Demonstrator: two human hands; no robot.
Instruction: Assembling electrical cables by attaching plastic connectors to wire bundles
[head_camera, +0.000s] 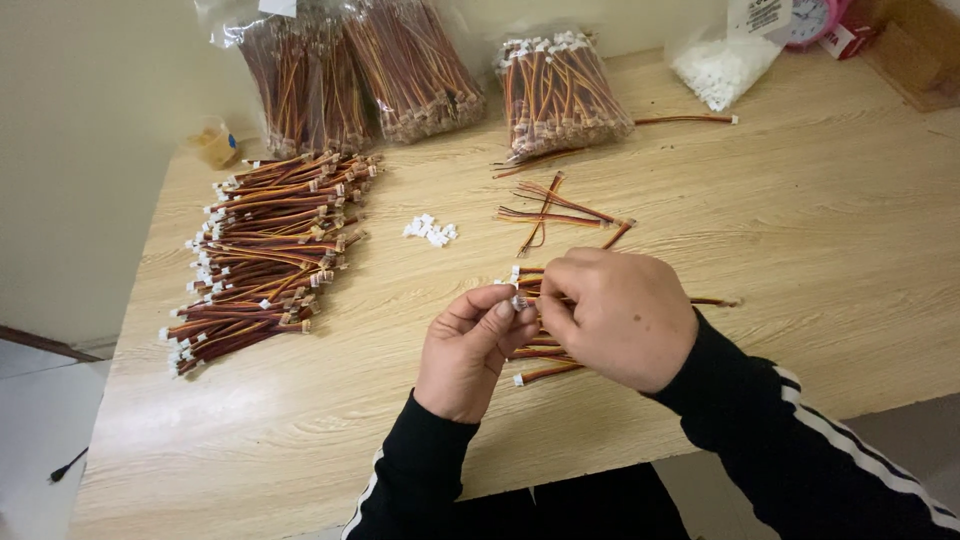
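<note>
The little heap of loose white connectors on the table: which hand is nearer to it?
Left. The left hand lies just below and right of the loose white connectors, pinching a connector end. The right hand sits farther right, beyond the left.

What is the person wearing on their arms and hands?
Both hands are bare: the left hand and right hand wear no gloves, and no rings or watch show. Each arm is covered by a long black sleeve reaching the wrist, with white stripes running along its length.
</note>
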